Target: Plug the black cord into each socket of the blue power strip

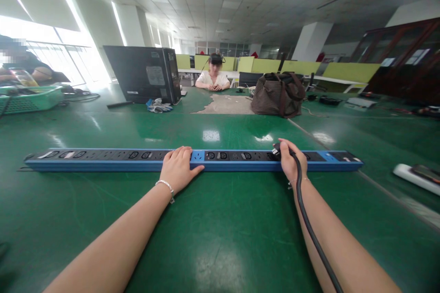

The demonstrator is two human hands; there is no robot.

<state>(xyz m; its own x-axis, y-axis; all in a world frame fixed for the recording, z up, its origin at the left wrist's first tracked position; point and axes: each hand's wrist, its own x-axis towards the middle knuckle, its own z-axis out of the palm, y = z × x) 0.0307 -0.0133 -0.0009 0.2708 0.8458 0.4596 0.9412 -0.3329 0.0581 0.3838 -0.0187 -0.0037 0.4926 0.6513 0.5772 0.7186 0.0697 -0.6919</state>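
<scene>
A long blue power strip [227, 166] with a black face and several sockets lies crosswise on the green table. My left hand [177, 168] rests flat on it just left of a blue socket block [198, 155], fingers together over the top and thumb stretched out along the front side. In my right hand [293, 161], pinched between thumb and fingers, is the black plug [276, 149] of a power cord. Its prongs point left, above the strip's right part. The thick black cord [308, 224] runs down along my right forearm. My fingers hide some sockets.
Behind the strip stand a black computer case [137, 75], gloves [159, 105] and a brown striped bag [277, 94]. A green basket [37, 99] is at left, a white bar-shaped object [412, 177] at right. One person [213, 75] sits opposite, another [29, 66] at far left.
</scene>
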